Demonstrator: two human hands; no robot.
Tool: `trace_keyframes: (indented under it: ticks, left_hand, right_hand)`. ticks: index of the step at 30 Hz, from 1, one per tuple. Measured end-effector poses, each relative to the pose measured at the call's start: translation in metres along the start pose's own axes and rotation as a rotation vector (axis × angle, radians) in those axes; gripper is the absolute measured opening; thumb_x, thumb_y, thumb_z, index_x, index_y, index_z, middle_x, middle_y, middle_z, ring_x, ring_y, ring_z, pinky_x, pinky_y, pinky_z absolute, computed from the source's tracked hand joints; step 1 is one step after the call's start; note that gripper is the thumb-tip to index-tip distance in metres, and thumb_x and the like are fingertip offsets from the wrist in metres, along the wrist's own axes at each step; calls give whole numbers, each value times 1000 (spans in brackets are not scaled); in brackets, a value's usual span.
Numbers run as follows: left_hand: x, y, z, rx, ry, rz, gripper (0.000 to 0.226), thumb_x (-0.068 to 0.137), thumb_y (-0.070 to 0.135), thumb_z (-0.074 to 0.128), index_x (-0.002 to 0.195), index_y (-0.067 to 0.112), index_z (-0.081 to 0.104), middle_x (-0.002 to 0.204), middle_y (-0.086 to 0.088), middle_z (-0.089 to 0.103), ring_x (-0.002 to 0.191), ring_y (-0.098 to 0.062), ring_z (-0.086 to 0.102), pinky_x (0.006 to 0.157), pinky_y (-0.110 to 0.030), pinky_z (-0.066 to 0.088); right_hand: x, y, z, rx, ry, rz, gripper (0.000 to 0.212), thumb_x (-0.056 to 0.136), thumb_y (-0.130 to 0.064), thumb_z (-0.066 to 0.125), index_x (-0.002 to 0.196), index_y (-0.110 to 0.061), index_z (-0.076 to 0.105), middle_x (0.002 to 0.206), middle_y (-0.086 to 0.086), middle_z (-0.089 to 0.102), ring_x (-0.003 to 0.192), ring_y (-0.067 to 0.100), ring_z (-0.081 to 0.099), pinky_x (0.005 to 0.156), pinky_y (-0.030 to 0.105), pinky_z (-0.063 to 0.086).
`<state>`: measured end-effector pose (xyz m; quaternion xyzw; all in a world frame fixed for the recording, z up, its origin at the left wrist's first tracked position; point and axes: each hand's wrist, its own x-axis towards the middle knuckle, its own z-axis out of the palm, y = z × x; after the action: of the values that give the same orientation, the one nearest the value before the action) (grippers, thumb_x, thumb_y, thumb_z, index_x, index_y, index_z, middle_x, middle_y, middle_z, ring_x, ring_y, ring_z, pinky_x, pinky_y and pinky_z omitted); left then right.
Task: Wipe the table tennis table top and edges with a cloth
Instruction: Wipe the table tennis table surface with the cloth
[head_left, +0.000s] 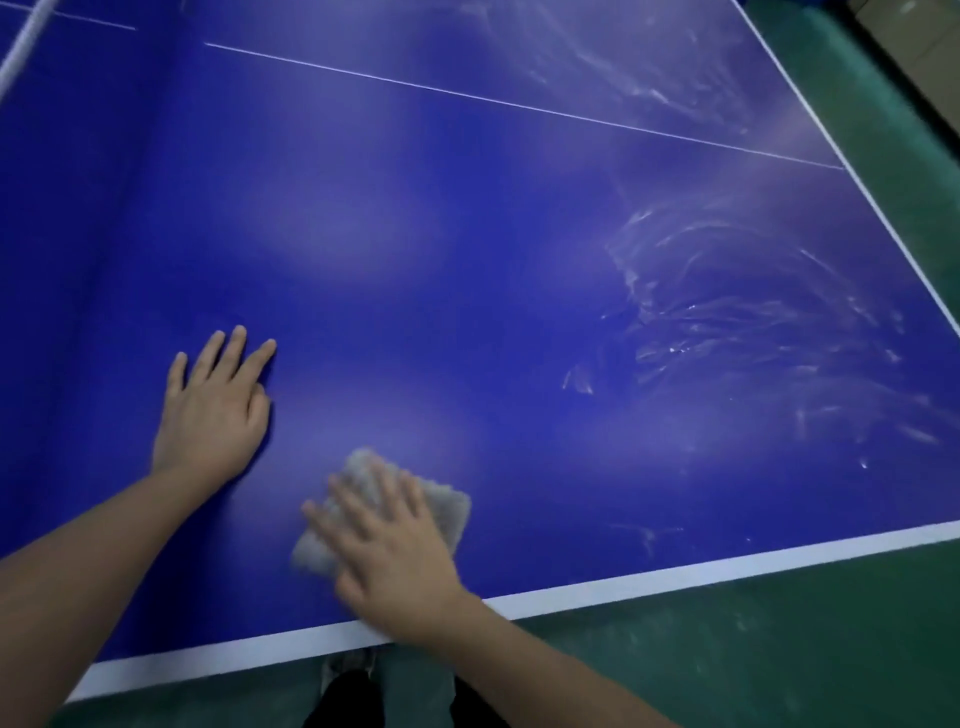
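The right hand (387, 551) pressed the grey cloth (447, 512) flat under spread fingers on the blue table top (467, 234), beside the left hand (213, 410), which lay open and empty. Wet streaks (727, 322) to its right suggested that side was wiped; the left side and edges seemingly remained.

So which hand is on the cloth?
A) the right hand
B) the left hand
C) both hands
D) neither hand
A: the right hand presses flat on the grey cloth, while the left hand rests on the bare blue table tennis table top.
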<state>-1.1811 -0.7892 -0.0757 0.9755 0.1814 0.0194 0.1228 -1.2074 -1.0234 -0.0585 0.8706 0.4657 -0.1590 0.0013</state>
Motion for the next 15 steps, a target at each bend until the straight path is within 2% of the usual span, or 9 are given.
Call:
trace_keyframes:
  ticks: [2,5,10,13,15]
  left_hand:
    - [0,0,-1,-1,2,-4,50,94,14,41,143,15,36,153,-11,26,143,-26,17,114,-46,8]
    - [-1,1,-2,1,5,-6,49,95,14,39,144,16,35,153,-10,25,143,-25,16,114,-45,7]
    - [-2,4,-2,16,-3,-20,49,96,17,34,145,18,32,154,-8,23,144,-23,14,115,-42,4]
    - [-2,3,-2,15,-5,-23,49,96,18,34,145,19,31,155,-7,22,144,-22,13,116,-42,4]
    - [-2,3,-2,11,-2,-21,49,97,17,34,145,19,32,155,-7,22,144,-22,13,116,-42,4]
  right_hand:
    - [-16,7,5,-135,-88,-243,61,86,-46,33,146,-37,25,153,-6,29,143,33,21,113,51,20]
    - [-45,51,5,-238,-50,-358,60,85,-49,36,144,-40,30,153,-9,30,143,29,23,113,48,22]
    - [-114,150,0,-297,-56,-304,63,81,-38,44,143,-38,35,153,-6,31,141,31,26,112,47,21]
    - [-149,197,-8,-251,-109,-136,65,82,-35,43,145,-36,30,150,-1,35,141,31,24,112,44,15]
    - [-161,204,-11,-166,-135,12,64,83,-33,41,146,-32,28,150,1,36,141,29,22,113,43,14]
